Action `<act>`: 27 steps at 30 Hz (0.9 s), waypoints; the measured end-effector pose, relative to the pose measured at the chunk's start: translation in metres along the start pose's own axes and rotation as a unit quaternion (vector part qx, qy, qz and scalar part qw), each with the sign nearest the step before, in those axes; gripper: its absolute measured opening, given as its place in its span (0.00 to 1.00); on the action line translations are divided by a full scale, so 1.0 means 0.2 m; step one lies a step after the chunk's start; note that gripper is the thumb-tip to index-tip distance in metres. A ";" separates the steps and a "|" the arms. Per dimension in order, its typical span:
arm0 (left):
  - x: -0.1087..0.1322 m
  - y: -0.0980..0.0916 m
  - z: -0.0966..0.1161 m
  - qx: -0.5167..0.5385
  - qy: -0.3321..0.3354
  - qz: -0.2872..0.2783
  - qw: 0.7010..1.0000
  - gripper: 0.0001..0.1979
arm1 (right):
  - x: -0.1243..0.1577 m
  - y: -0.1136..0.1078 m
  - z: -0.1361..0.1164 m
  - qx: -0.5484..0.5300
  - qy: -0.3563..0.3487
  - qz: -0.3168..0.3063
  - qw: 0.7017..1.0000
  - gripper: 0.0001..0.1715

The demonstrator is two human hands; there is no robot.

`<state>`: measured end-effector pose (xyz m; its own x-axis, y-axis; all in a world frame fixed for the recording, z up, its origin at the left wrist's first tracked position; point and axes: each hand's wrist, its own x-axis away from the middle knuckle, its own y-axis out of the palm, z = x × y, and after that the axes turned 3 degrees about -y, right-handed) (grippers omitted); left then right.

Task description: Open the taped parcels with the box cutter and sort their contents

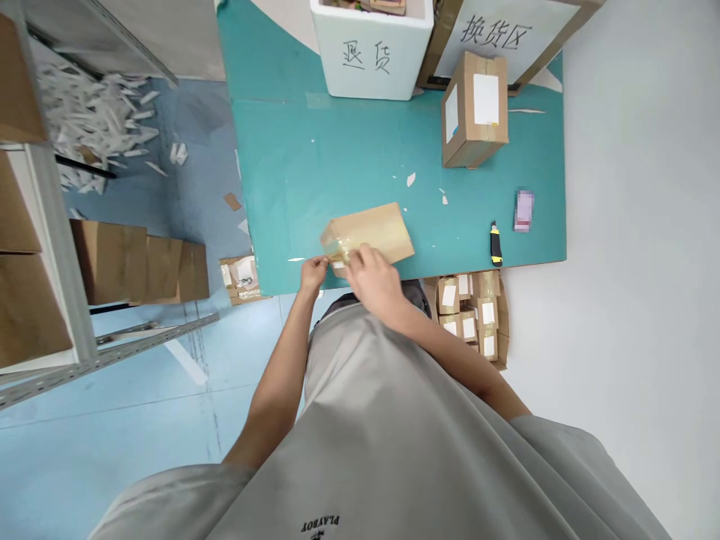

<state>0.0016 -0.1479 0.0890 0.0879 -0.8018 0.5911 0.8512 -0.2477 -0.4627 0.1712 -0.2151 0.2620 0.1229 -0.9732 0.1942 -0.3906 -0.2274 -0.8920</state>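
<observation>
A small brown cardboard box [374,229] lies at a slant near the front edge of the teal table. Shiny clear packing tape [344,246] shows at its left end. My left hand [313,274] pinches the box's near left corner between thumb and fingers. Over the near side of the box, my right hand [376,281] is closed, slightly blurred, with its fingertips at the tape. The fingers partly hide that end of the box, where a bit of white label shows beneath them.
A taller labelled carton [475,112] stands behind, beside a white foam bin [371,56] and a large marked carton [500,37]. A yellow-black utility knife [496,246] and a blurred pink object [523,210] lie right. Below the table edge sits a carton of small boxes [503,345]; shelving [61,247] stands left.
</observation>
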 end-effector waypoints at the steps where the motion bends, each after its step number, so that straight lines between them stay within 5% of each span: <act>1: 0.00 0.00 0.02 0.007 -0.009 -0.002 1.000 0.14 | 0.02 -0.02 0.09 -0.021 0.021 0.036 0.999 0.24; 7: 0.06 0.10 0.25 0.070 0.029 -0.046 0.996 0.13 | 0.10 -0.09 0.79 -0.102 0.174 0.177 0.963 0.28; 12: 0.10 0.19 0.52 -0.062 0.131 -0.031 0.989 0.12 | 0.12 -0.07 1.20 -0.242 0.240 0.195 0.920 0.22; 18: 0.10 0.17 0.55 -0.075 0.232 -0.033 0.969 0.16 | 0.22 0.16 1.25 -0.303 0.257 0.287 0.872 0.20; 27: 0.01 0.19 0.25 -0.168 0.048 -0.096 0.980 0.17 | 0.34 0.55 1.08 -0.343 0.371 0.158 0.848 0.04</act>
<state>0.0590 -0.1321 0.1057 -0.1206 -0.7658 0.6317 0.6266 -0.5523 -0.5499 0.3331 -0.2993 0.0895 -0.5955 -0.6844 0.4207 -0.7673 0.3294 -0.5502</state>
